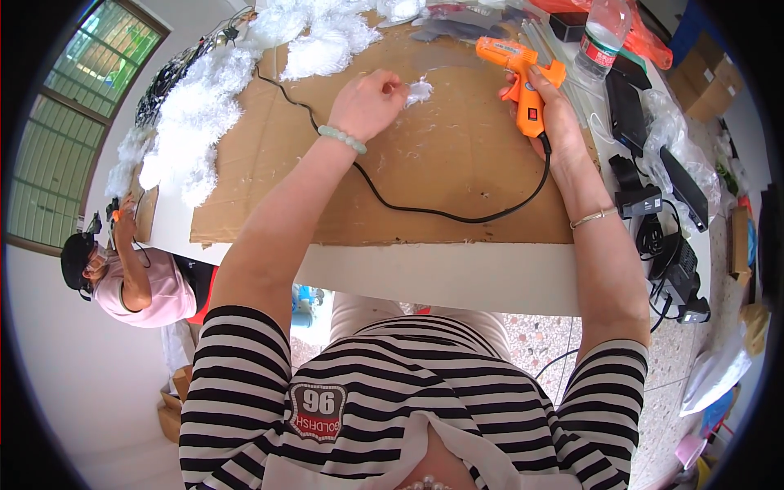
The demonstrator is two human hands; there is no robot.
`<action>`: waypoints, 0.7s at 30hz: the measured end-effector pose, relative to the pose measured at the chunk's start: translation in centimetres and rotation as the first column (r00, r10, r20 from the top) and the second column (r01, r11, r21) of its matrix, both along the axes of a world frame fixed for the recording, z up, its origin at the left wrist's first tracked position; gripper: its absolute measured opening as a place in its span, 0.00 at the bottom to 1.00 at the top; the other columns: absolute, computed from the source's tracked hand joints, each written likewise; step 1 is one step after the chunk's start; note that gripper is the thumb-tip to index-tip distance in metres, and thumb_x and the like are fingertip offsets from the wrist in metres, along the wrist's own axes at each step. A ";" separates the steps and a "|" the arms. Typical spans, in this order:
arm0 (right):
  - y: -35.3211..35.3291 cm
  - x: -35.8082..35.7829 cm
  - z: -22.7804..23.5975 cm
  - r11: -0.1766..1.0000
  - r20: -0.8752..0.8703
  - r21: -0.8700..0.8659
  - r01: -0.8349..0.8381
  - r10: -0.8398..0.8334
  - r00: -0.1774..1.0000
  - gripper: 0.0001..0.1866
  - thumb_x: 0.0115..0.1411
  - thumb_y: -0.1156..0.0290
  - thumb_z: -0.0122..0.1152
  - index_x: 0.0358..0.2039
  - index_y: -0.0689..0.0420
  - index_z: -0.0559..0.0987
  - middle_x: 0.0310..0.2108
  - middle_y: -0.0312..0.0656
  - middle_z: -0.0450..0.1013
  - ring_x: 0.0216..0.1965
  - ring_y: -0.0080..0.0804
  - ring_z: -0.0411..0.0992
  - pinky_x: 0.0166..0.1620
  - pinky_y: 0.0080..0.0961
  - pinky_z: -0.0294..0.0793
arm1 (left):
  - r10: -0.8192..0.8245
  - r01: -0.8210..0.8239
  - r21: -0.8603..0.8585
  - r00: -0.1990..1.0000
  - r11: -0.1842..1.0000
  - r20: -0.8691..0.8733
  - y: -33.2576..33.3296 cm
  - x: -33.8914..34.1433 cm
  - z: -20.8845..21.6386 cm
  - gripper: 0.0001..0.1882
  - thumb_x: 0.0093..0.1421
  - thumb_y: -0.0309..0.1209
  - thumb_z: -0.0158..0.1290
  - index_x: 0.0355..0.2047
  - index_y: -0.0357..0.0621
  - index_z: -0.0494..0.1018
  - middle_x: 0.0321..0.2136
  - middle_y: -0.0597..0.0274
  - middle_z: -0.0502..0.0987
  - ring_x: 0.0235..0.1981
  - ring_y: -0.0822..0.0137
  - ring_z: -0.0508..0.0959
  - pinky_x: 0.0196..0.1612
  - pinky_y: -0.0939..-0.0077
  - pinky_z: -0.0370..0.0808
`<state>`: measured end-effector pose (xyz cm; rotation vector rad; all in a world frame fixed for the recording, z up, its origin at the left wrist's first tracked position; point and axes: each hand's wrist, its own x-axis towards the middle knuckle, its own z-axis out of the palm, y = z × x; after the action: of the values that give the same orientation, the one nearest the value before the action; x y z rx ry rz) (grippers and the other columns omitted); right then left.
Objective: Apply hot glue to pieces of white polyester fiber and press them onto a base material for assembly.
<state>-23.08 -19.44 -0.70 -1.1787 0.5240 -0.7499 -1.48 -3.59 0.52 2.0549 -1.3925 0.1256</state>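
My right hand (557, 114) is wrapped round the handle of an orange glue gun (529, 96), which has a red switch on its grip. The gun's nozzle points up and left, over the far right part of a brown cardboard sheet (457, 163). My left hand (369, 104) is closed, its fingers curled together at a small white fluffy tuft (420, 91). The tuft sticks out to the right of the fingertips; the part behind the fingers is hidden. From the gun's base a black cord (441, 216) loops across the cardboard to the far left.
White fluffy tufts (196, 122) are heaped along the left and far side. A plastic bottle (603, 41), clear sticks (563, 61) and black adapters (674, 273) lie to the right. A co-worker (135, 282) in pink works at the left end. The white table edge (441, 273) is close to me.
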 end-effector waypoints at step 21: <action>0.3 -0.2 0.5 0.998 0.020 0.031 -0.046 0.045 0.999 0.17 0.65 0.62 0.44 0.45 0.62 0.69 0.35 0.39 0.73 0.33 0.24 0.74 0.31 0.16 0.72 | -0.180 0.146 0.139 0.944 0.979 0.278 0.1 0.8 -0.3 0.03 0.45 0.28 0.57 0.23 0.45 0.77 0.21 0.61 0.76 0.36 0.62 0.75 0.47 0.63 0.67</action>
<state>-23.25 -19.16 -0.20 -1.1498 0.4895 -0.7115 -0.70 -3.49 0.19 2.0654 -1.7819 0.2902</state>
